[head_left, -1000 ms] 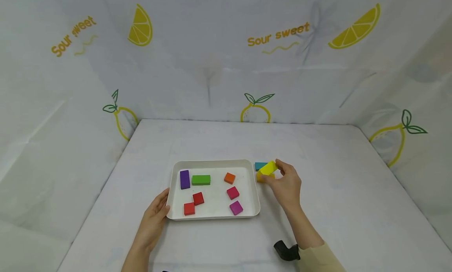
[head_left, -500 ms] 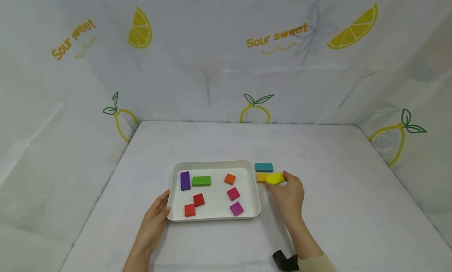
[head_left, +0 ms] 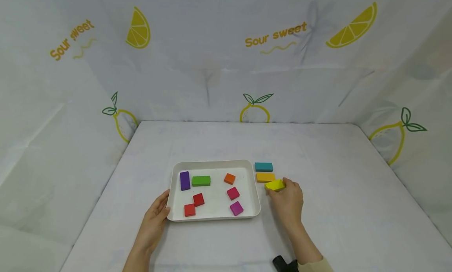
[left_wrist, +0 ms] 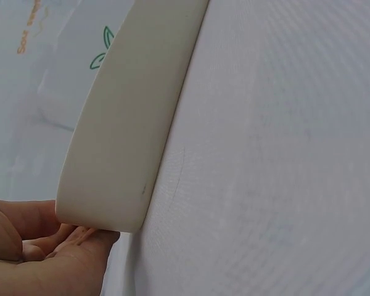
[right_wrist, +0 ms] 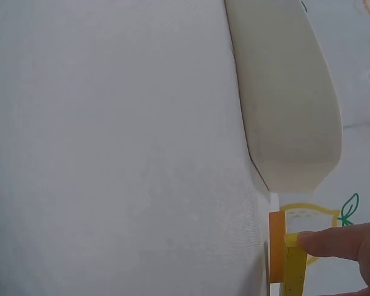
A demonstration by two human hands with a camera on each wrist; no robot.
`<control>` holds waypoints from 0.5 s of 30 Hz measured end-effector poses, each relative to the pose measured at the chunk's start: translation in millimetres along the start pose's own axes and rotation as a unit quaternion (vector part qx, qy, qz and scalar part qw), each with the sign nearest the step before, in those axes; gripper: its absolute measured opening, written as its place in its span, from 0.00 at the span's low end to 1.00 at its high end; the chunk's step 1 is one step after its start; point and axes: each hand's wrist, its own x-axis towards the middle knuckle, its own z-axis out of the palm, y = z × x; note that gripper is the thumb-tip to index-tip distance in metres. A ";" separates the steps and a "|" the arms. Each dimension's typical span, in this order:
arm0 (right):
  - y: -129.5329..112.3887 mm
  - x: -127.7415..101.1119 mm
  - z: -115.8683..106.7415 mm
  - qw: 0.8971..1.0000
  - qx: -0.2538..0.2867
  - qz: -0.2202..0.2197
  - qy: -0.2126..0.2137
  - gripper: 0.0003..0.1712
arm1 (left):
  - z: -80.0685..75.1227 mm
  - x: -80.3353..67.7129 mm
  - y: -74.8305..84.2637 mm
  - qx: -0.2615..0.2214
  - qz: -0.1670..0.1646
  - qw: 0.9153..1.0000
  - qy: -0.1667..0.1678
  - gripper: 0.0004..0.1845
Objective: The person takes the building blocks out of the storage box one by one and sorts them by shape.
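Observation:
My right hand (head_left: 287, 199) pinches a yellow block (head_left: 275, 185) between thumb and fingers, just right of the white tray (head_left: 215, 219). Right behind it lies an orange-yellow block (head_left: 265, 177), then a teal block (head_left: 263, 167). Seen from the right wrist, a fingertip presses the end of the yellow block (right_wrist: 294, 265), which overlaps the orange-yellow one (right_wrist: 276, 246). At the tray's left side, my left hand (head_left: 154, 215) grips the wall near the front corner. The left wrist view has the fingers (left_wrist: 80, 246) against the tray's outer end (left_wrist: 117, 142).
Inside the tray lie a purple block (head_left: 185, 180), a green block (head_left: 201, 180), two red blocks, an orange block (head_left: 230, 178), a pink-red block (head_left: 233, 193) and a magenta block (head_left: 236, 208). A lemon-print sheet (head_left: 212, 68) surrounds the white tabletop (head_left: 318, 154).
My right hand has brought the yellow block from above the orange-yellow block down to its near side, uncovering that block and the teal one. The left hand stays at the tray.

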 end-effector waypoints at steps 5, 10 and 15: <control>2.4 -2.6 1.8 1.000 -0.011 0.002 -0.006 0.38 | 0.0 0.1 -0.6 -0.002 0.004 1.000 -0.001 0.29; 2.5 -5.1 2.7 1.000 -0.028 -0.002 -0.007 0.38 | 0.2 0.4 -1.0 -0.005 0.006 1.000 0.000 0.29; 0.9 -5.8 3.2 0.999 -0.046 -0.005 -0.016 0.39 | -0.5 -0.6 -0.6 -0.003 0.006 1.000 -0.002 0.30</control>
